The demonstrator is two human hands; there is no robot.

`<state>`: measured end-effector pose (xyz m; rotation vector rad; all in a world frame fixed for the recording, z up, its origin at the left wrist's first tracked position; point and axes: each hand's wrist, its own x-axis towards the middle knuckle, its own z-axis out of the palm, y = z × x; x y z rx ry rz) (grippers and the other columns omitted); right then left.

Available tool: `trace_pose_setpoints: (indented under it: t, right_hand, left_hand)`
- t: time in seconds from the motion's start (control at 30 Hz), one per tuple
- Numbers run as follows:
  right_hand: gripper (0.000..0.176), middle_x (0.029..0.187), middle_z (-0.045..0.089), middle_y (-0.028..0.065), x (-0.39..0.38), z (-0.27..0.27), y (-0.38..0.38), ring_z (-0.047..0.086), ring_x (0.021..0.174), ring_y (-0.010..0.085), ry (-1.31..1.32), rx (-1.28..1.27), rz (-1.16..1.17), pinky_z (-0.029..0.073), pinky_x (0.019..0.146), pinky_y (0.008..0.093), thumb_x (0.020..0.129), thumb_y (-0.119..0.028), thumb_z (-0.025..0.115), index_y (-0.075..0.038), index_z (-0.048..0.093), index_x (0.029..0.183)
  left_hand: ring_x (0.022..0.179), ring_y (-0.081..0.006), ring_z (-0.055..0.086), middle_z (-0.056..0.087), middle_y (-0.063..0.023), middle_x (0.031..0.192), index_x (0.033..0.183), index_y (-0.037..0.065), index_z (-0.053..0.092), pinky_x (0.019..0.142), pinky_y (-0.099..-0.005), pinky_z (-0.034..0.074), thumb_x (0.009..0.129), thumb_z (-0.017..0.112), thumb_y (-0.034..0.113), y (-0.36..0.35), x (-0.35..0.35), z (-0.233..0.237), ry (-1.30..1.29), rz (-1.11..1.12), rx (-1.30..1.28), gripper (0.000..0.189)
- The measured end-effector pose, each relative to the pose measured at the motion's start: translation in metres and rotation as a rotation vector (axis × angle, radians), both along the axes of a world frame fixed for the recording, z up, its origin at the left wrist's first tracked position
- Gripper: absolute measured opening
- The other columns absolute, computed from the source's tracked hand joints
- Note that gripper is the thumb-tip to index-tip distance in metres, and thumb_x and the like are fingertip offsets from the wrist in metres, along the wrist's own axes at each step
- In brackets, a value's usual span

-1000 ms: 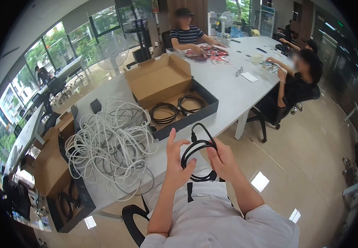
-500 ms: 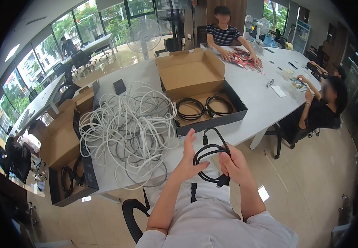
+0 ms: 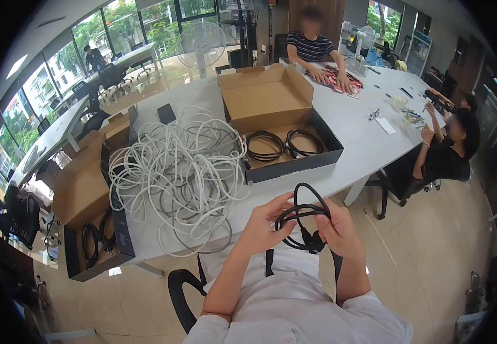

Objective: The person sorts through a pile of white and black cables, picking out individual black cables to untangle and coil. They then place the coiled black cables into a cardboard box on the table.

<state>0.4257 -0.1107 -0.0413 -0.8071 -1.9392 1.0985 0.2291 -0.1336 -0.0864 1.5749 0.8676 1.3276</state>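
Note:
A black cable, wound into a small coil, is held up between my two hands over my lap, just off the table's front edge. My right hand grips the coil's right side with the thumb across the strands. Curled round the left side of the loops, my left hand has its thumb and fingers on the cable. One loop rises above the others. A dark plug hangs inside the coil near my right thumb; the other end is hard to make out.
A tangled heap of white and grey cables covers the near table. An open box behind my hands holds coiled black cables; another open box stands left. Two people handle small items across the table.
My left hand has gone from spread fingers to closing round the coil. The cable's loose plug end has dropped from above the coil to inside it, leaving a loop on top.

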Motion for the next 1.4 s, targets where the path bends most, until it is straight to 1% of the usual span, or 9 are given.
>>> trace_pose_setpoints:
  t: [0.43,0.63,0.77,0.8,0.9,1.0,1.1,1.17,1.4]
  right_hand:
    - [0.016,0.058,0.046,0.0078,-0.012,-0.01,0.016,0.043,0.047,0.0147,0.021,-0.088,-0.123,0.036,0.046,0.0289,0.096,-0.014,0.046,0.001,0.05,0.092]
    - [0.019,0.06,0.045,0.0186,-0.009,-0.017,0.023,0.04,0.053,0.0306,-0.089,0.086,-0.228,0.037,0.052,0.0358,0.095,-0.016,0.049,0.002,0.048,0.089]
    - [0.02,0.062,0.047,0.02,-0.008,-0.017,0.024,0.041,0.054,0.0333,-0.04,0.089,-0.269,0.036,0.052,0.0365,0.096,-0.017,0.049,0.002,0.047,0.089]
    - [0.02,0.063,0.047,0.0197,-0.008,-0.017,0.024,0.04,0.054,0.0329,-0.047,0.093,-0.276,0.036,0.052,0.0364,0.096,-0.017,0.049,0.002,0.047,0.089]
    - [0.021,0.063,0.048,0.02,-0.008,-0.018,0.024,0.041,0.055,0.0335,-0.069,0.089,-0.297,0.036,0.052,0.037,0.096,-0.017,0.049,0.002,0.046,0.088]
    - [0.021,0.063,0.049,0.0222,-0.013,-0.019,0.022,0.045,0.056,0.0383,-0.09,0.092,-0.304,0.037,0.052,0.0394,0.096,-0.017,0.049,0.002,0.045,0.087]
    - [0.021,0.064,0.051,0.0246,-0.019,-0.025,0.021,0.048,0.06,0.0434,-0.129,0.139,-0.285,0.038,0.052,0.0418,0.096,-0.016,0.049,0.002,0.045,0.086]
    - [0.02,0.065,0.052,0.026,-0.023,-0.026,0.018,0.049,0.063,0.0462,-0.159,0.127,-0.262,0.038,0.052,0.0431,0.096,-0.015,0.049,0.002,0.045,0.086]
    - [0.02,0.053,0.04,0.002,-0.019,-0.025,0.017,0.04,0.043,0.0092,0.155,-0.17,-0.218,0.031,0.041,0.0277,0.097,-0.017,0.048,-0.001,0.045,0.086]
  left_hand:
    - [0.079,-0.0117,0.065,0.068,-0.0112,0.094,0.138,0.001,0.035,0.073,-0.0247,0.051,0.076,0.062,-0.009,-0.011,0.006,0.007,-0.433,-0.185,-0.265,0.069]
    - [0.084,-0.0231,0.067,0.066,-0.0152,0.099,0.14,0.003,0.031,0.074,-0.0313,0.054,0.066,0.079,0.001,-0.014,0.022,0.015,0.056,0.276,0.029,0.089]
    - [0.086,-0.0288,0.066,0.065,-0.0134,0.103,0.121,0.007,0.057,0.074,-0.0347,0.055,0.055,0.085,0.009,-0.002,0.024,0.009,0.508,0.694,0.653,0.072]
    - [0.088,-0.0314,0.066,0.064,-0.013,0.106,0.103,0.008,0.066,0.074,-0.0358,0.055,0.054,0.084,0.011,-0.005,0.026,0.009,0.528,0.716,0.692,0.052]
    - [0.091,-0.0326,0.066,0.065,-0.0144,0.104,0.097,0.006,0.067,0.074,-0.0364,0.055,0.054,0.082,0.009,0.002,0.027,-0.002,0.542,0.698,0.878,0.046]
    - [0.093,-0.0323,0.066,0.067,-0.0163,0.097,0.089,0.001,0.066,0.076,-0.0347,0.054,0.07,0.076,0.01,0.001,0.024,-0.002,0.539,0.711,0.832,0.023]
    - [0.094,-0.0297,0.066,0.068,-0.0183,0.091,0.083,-0.003,0.063,0.078,-0.0331,0.053,0.087,0.062,0.013,-0.003,0.021,-0.006,0.195,0.684,0.588,0.017]
    - [0.086,-0.0265,0.068,0.069,-0.0159,0.088,0.081,0.0,0.061,0.077,-0.035,0.053,0.086,0.053,0.002,0.0,0.019,-0.009,0.049,0.68,0.415,0.01]
    - [0.095,-0.0247,0.063,0.061,-0.0173,0.11,0.088,0.005,0.048,0.086,-0.0357,0.049,0.101,0.039,0.025,0.003,0.02,-0.008,-0.793,0.384,-0.003,0.026]
